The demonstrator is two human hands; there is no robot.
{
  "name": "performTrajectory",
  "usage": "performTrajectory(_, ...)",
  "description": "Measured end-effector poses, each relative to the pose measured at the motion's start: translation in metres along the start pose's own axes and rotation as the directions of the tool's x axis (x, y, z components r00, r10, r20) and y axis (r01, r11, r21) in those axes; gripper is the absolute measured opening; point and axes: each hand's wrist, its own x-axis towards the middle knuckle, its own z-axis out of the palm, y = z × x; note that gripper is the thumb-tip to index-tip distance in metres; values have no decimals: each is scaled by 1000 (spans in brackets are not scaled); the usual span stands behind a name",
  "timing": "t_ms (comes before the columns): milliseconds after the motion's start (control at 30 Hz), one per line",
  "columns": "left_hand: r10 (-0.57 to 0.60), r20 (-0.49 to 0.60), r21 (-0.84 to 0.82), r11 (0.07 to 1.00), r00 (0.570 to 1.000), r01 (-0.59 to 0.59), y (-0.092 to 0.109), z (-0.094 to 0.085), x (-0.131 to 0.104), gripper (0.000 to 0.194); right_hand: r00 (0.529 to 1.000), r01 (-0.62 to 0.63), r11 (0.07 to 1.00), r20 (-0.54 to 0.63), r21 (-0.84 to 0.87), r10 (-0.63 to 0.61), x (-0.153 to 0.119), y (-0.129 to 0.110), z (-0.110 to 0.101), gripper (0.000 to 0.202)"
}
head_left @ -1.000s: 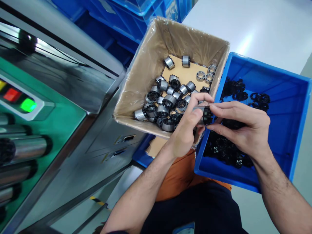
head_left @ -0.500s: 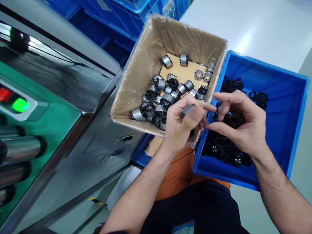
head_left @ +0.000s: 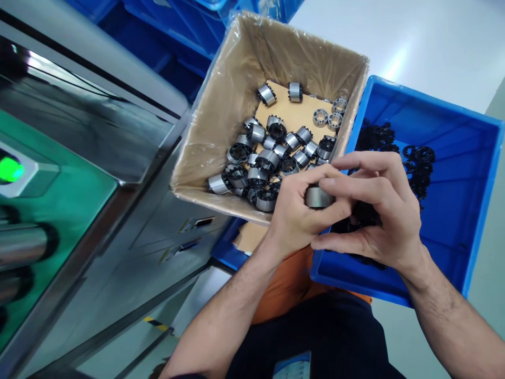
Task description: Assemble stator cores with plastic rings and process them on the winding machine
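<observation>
Head view: left hand [head_left: 294, 213] and right hand [head_left: 374, 210] both gripping one metal ring [head_left: 316, 197], pressed together between cardboard box [head_left: 236, 79] of like rings [head_left: 260, 168] and blue bin [head_left: 465, 158] of black parts [head_left: 418, 163]. Green light [head_left: 10, 169] far left.

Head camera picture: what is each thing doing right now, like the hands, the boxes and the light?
Left hand: closed on the metal ring.
Right hand: fingers pressed on the same ring.
Metal ring: held between both hands.
Cardboard box: open, plastic-lined, partly filled with metal parts.
Blue bin: open, black rings inside.
Green light: lit.
</observation>
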Motion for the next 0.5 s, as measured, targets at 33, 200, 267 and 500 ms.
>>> performTrajectory(33,-19,-9,-19,1000,1000,19,1,0,0,25,999,28,1000,-39,-4,-28,0,2,2,52)
performTrajectory(200,-82,41,-155,984,996,88,-2,-1,2,32,998,-9,999,-64,41,12,0,9,1,46)
performTrajectory(267,-101,44,-206,973,994,108,-9,-3,1,34,995,-57,997,-77,56,62,1,8,-3,46)
performTrajectory(500,-228,67,-327,915,971,237,-16,-9,0,45,988,-121,983,-78,135,133,3,8,-12,48)
